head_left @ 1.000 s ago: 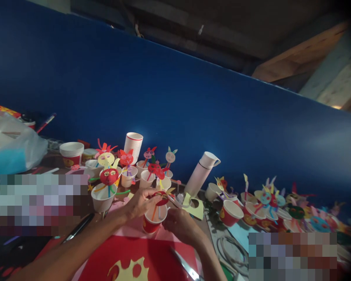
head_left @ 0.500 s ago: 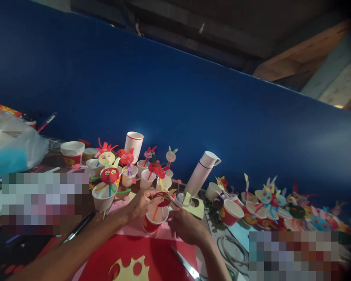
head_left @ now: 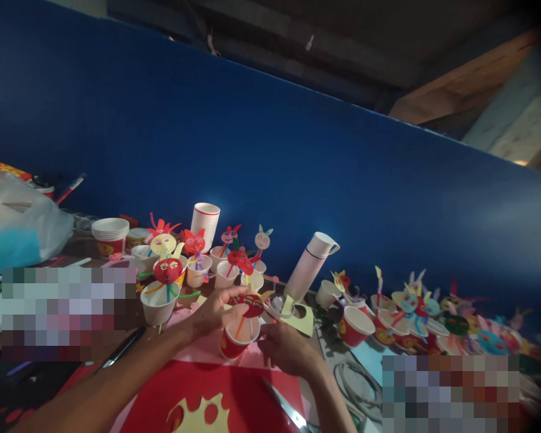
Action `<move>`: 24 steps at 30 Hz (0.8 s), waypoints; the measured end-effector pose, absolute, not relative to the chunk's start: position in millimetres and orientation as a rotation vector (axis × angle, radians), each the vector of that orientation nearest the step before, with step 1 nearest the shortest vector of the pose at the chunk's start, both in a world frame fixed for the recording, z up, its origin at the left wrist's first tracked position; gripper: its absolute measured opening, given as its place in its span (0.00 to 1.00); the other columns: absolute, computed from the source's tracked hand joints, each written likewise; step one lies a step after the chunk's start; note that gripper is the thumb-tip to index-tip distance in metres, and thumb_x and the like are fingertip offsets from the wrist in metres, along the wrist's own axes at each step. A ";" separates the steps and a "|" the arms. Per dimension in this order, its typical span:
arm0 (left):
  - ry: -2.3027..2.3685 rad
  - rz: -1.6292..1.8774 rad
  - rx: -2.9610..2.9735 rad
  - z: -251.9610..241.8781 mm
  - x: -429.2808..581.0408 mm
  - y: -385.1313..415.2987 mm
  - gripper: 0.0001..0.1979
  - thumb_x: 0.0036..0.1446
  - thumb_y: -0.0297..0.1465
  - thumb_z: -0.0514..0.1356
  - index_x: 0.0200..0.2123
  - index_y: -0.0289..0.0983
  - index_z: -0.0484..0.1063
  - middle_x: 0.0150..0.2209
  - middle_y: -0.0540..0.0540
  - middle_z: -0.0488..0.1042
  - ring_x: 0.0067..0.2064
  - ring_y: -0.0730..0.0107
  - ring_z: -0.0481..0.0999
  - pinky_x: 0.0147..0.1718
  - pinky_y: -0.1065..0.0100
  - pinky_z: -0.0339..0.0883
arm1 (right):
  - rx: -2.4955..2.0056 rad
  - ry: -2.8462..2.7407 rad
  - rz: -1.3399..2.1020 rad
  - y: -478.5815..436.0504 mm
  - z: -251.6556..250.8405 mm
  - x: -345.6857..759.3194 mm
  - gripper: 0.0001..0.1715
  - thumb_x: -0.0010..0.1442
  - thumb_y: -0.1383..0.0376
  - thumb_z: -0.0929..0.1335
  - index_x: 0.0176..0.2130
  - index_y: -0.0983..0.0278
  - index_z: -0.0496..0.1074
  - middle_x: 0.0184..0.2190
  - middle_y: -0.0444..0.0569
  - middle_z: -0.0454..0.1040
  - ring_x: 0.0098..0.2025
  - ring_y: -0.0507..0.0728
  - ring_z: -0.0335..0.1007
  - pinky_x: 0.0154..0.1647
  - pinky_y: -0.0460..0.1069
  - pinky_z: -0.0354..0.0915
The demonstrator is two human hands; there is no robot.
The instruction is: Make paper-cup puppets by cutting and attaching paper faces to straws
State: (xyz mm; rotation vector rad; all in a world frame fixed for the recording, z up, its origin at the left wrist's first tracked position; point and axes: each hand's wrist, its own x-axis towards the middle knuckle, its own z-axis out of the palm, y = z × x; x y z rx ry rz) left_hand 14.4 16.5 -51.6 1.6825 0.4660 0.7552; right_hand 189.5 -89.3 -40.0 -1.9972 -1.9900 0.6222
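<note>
My left hand (head_left: pixel 216 310) pinches the left edge of a red paper face (head_left: pixel 252 305) with drawn eyes and pale yellow ears. Orange and pale sticks run from the face down into a red and white paper cup (head_left: pixel 238 349), which stands upright on pink paper. Close against the cup's right side is my right hand (head_left: pixel 285 349), its fingers curled; whatever they grip is hidden. A similar red face (head_left: pixel 168 272) rises from a white cup (head_left: pixel 159 310) to the left.
Red paper (head_left: pixel 153 397) lies in front with a cut yellow sheet (head_left: pixel 201 415) and a knife-like blade (head_left: pixel 286 406). Behind stand a white flask (head_left: pixel 307 264), stacked cups (head_left: pixel 205 227) and several puppet cups. Coiled cable (head_left: pixel 356 385) lies right; a blue wall (head_left: pixel 270 150) rises behind.
The red face has tipped up so that its drawn eyes and ears show more. My left fingers have shifted slightly along its edge. My right hand has hardly moved.
</note>
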 end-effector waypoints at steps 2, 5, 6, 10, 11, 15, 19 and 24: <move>0.434 0.766 1.655 -49.5 11.8 22.3 0.24 0.49 0.34 0.59 0.50 0.35 0.69 0.48 0.42 0.74 0.48 0.58 0.71 0.47 0.63 0.63 | -1.976 -1.979 0.645 -90.1 -39.4 190.0 0.14 0.52 0.71 0.61 0.31 0.63 0.75 0.22 0.45 0.76 0.27 0.51 0.72 0.28 0.43 0.60; 0.461 0.787 1.590 -43.8 8.5 32.6 0.20 0.50 0.34 0.55 0.47 0.34 0.71 0.43 0.44 0.75 0.42 0.63 0.73 0.43 0.65 0.66 | -1.935 -1.965 0.688 -92.0 -36.8 192.3 0.17 0.52 0.71 0.59 0.34 0.63 0.74 0.20 0.44 0.76 0.23 0.50 0.72 0.25 0.41 0.61; 0.523 0.805 1.572 -42.0 7.7 35.6 0.19 0.51 0.34 0.53 0.45 0.34 0.72 0.41 0.44 0.75 0.39 0.65 0.74 0.40 0.66 0.67 | -1.919 -1.953 0.701 -92.8 -35.4 193.7 0.17 0.53 0.71 0.59 0.35 0.63 0.74 0.20 0.44 0.75 0.23 0.49 0.72 0.25 0.40 0.61; 0.760 0.875 1.589 -40.5 7.3 43.2 0.16 0.50 0.34 0.51 0.35 0.34 0.74 0.38 0.45 0.76 0.37 0.66 0.74 0.32 0.70 0.67 | -1.832 -1.880 0.716 -95.8 -28.6 201.3 0.19 0.52 0.73 0.58 0.38 0.62 0.74 0.19 0.43 0.74 0.22 0.50 0.72 0.25 0.41 0.62; 0.769 0.853 1.612 -41.9 7.9 43.8 0.15 0.49 0.34 0.51 0.35 0.34 0.74 0.37 0.45 0.76 0.38 0.65 0.74 0.32 0.70 0.67 | -1.819 -1.868 0.704 -96.6 -26.8 203.2 0.19 0.52 0.73 0.58 0.38 0.62 0.74 0.19 0.43 0.74 0.22 0.50 0.72 0.25 0.41 0.61; 0.636 0.716 1.733 -48.2 10.3 41.5 0.15 0.50 0.33 0.54 0.39 0.33 0.74 0.37 0.43 0.77 0.39 0.64 0.76 0.36 0.69 0.67 | -1.832 -1.848 0.616 -99.0 -21.7 206.6 0.16 0.54 0.72 0.59 0.35 0.63 0.73 0.20 0.44 0.75 0.23 0.50 0.71 0.25 0.41 0.59; 0.530 0.631 1.907 -47.9 9.7 36.3 0.16 0.52 0.34 0.54 0.42 0.34 0.74 0.39 0.44 0.77 0.45 0.61 0.73 0.41 0.68 0.65 | -1.849 -1.850 0.592 -99.8 -19.2 203.5 0.15 0.55 0.71 0.59 0.34 0.63 0.73 0.20 0.44 0.75 0.24 0.50 0.72 0.27 0.41 0.60; 0.676 0.590 1.954 -45.4 8.0 37.0 0.16 0.50 0.38 0.58 0.36 0.32 0.75 0.33 0.44 0.77 0.36 0.63 0.73 0.32 0.71 0.63 | -1.879 -1.860 0.592 -100.0 -17.3 201.2 0.16 0.55 0.71 0.59 0.36 0.63 0.74 0.21 0.44 0.76 0.25 0.51 0.72 0.27 0.42 0.60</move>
